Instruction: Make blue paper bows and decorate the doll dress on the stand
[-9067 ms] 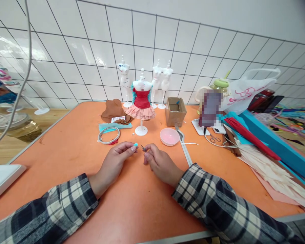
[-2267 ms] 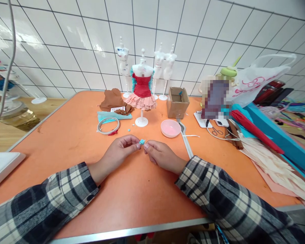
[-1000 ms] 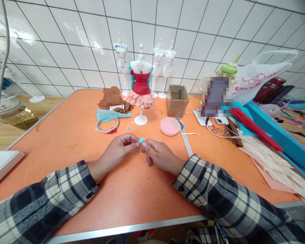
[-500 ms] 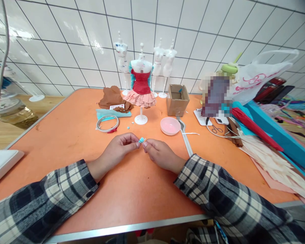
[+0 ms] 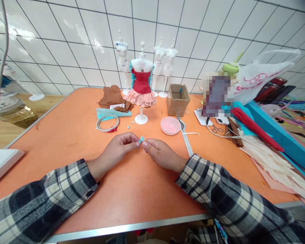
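Observation:
My left hand (image 5: 119, 148) and my right hand (image 5: 159, 154) meet at the middle of the orange table (image 5: 73, 135), both resting on it. Between their fingertips they pinch a tiny teal piece (image 5: 141, 139), folded small. Both hands are closed on it, fingers curled. Behind them stands a small mannequin (image 5: 141, 84) on a white stand, wearing a red bodice, a pink ruffled skirt and teal sleeves.
A pink bowl (image 5: 170, 125), a cardboard box (image 5: 178, 99), a tape roll (image 5: 107, 122), brown cloth (image 5: 114, 99) and three bare white mannequins (image 5: 162, 66) stand behind. A phone on a stand (image 5: 216, 98), small scissors (image 5: 217, 129), crepe paper sheets (image 5: 266, 149) and a plastic bag (image 5: 259, 81) fill the right side.
The hands have stayed together at the same spot, working the teal piece between the fingertips. Nine seconds ago the right hand held a small pointed tool, which no longer shows.

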`<state>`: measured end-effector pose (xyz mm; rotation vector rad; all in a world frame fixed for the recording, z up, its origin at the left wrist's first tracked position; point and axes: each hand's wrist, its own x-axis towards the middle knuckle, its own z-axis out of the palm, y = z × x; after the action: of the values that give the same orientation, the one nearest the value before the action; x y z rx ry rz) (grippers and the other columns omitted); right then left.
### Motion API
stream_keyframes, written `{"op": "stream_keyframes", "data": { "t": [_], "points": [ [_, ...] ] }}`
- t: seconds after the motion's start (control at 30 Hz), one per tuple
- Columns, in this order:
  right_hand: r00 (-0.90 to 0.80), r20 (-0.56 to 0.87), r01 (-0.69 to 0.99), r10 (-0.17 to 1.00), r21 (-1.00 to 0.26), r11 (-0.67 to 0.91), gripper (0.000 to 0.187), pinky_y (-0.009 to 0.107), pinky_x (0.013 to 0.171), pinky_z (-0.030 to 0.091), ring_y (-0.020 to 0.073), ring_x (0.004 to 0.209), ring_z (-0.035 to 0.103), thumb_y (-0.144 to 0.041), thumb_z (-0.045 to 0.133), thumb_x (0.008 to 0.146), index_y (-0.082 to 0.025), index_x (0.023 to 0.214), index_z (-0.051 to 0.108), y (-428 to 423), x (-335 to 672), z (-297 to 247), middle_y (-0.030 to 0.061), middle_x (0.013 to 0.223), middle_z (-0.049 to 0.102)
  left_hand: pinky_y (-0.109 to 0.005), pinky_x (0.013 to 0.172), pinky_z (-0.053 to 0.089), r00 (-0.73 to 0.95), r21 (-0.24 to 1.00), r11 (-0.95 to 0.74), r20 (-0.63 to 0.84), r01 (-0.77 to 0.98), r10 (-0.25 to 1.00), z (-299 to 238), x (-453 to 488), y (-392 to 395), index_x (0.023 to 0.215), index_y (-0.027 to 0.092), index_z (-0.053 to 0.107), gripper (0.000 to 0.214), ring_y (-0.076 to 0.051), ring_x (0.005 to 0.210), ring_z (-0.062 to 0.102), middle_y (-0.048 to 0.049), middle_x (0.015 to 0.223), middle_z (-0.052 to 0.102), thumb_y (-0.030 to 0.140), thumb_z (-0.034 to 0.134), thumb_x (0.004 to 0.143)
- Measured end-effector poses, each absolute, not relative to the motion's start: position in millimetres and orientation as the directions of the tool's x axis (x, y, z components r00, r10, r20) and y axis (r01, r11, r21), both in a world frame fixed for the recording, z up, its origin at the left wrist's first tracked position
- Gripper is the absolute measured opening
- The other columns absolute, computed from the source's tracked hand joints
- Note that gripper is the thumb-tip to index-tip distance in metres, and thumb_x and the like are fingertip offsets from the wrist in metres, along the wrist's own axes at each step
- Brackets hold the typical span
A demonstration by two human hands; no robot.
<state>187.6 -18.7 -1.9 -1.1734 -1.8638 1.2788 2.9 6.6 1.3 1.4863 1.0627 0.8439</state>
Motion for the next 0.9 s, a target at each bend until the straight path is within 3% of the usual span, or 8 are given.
{"op": "stream_keyframes", "data": {
  "t": [0.13,0.23,0.4,0.47,0.57,0.7,0.8,0.9],
  "points": [
    [-0.417,-0.048,0.350,0.908,-0.930,0.112,0.032,0.023,0.054,0.030,0.0108,0.055,0.039,-0.038,0.036,0.097,-0.021,0.071,0.042,-16,189,-3,-0.0058,0.058,0.039,-0.027,0.070,0.045,0.350,0.984,-0.014,-0.050,0.176,0.936,-1,2,8,0.074,0.017,0.065,0.022,-0.015,0.071,0.059,0.0001,0.073,0.065,0.037,0.073,0.072],
    [-0.318,0.025,0.461,0.948,-0.869,0.177,0.032,0.024,0.058,0.033,0.0124,0.061,0.047,-0.040,0.036,0.098,-0.020,0.076,0.048,-12,194,-4,-0.0035,0.064,0.049,-0.028,0.075,0.046,0.320,0.986,0.012,-0.065,0.165,0.945,-3,2,9,0.079,0.018,0.068,0.024,-0.017,0.076,0.061,-0.0014,0.078,0.069,0.039,0.075,0.071],
    [-0.208,0.065,0.799,0.976,-0.565,0.208,0.023,0.027,0.061,0.034,0.0190,0.079,0.059,-0.040,0.045,0.096,-0.021,0.100,0.057,-11,202,-4,0.0050,0.089,0.066,-0.029,0.077,0.048,0.288,0.985,0.057,-0.102,0.161,0.952,-5,2,10,0.082,0.019,0.073,0.031,-0.020,0.082,0.064,-0.0049,0.088,0.074,0.049,0.072,0.074],
    [-0.227,0.085,0.861,0.970,-0.449,0.241,0.021,0.029,0.064,0.036,0.0215,0.086,0.060,-0.032,0.048,0.094,-0.022,0.109,0.058,-13,203,-5,0.0077,0.096,0.067,-0.029,0.077,0.049,0.284,0.989,0.070,-0.106,0.134,0.953,-5,1,11,0.084,0.020,0.074,0.030,-0.021,0.084,0.064,-0.0049,0.091,0.075,0.048,0.074,0.072],
    [-0.261,0.223,0.881,0.939,-0.343,0.327,0.027,0.034,0.077,0.041,0.0260,0.100,0.056,-0.025,0.054,0.089,-0.020,0.115,0.059,-15,202,-6,0.0117,0.106,0.064,-0.030,0.079,0.050,0.287,0.992,0.064,-0.092,0.104,0.954,-6,1,11,0.088,0.021,0.073,0.030,-0.021,0.087,0.066,-0.0048,0.095,0.075,0.043,0.078,0.068],
    [-0.271,0.404,0.773,0.874,-0.449,0.448,0.024,0.035,0.086,0.041,0.0233,0.103,0.054,-0.021,0.053,0.089,-0.018,0.111,0.061,-17,200,-1,0.0099,0.107,0.063,-0.032,0.081,0.051,0.291,0.986,0.011,-0.061,0.168,0.955,-5,4,9,0.088,0.019,0.071,0.033,-0.021,0.086,0.067,-0.0055,0.091,0.075,0.043,0.079,0.067],
    [-0.269,0.414,0.663,0.870,-0.575,0.479,0.015,0.030,0.076,0.042,0.0176,0.085,0.058,-0.027,0.054,0.090,-0.018,0.098,0.063,-19,197,4,0.0053,0.090,0.065,-0.032,0.080,0.052,0.326,0.982,-0.049,-0.013,0.181,0.945,-3,6,7,0.089,0.019,0.070,0.033,-0.021,0.085,0.067,-0.0060,0.091,0.074,0.044,0.076,0.069],
    [-0.248,0.397,0.603,0.884,-0.651,0.461,0.015,0.028,0.072,0.042,0.0158,0.081,0.058,-0.032,0.062,0.086,-0.019,0.092,0.065,-20,195,3,0.0030,0.084,0.065,-0.032,0.080,0.053,0.351,0.974,-0.111,0.034,0.200,0.936,-3,6,6,0.091,0.018,0.069,0.031,-0.021,0.084,0.068,-0.0062,0.090,0.074,0.042,0.074,0.071]
  ]
}}
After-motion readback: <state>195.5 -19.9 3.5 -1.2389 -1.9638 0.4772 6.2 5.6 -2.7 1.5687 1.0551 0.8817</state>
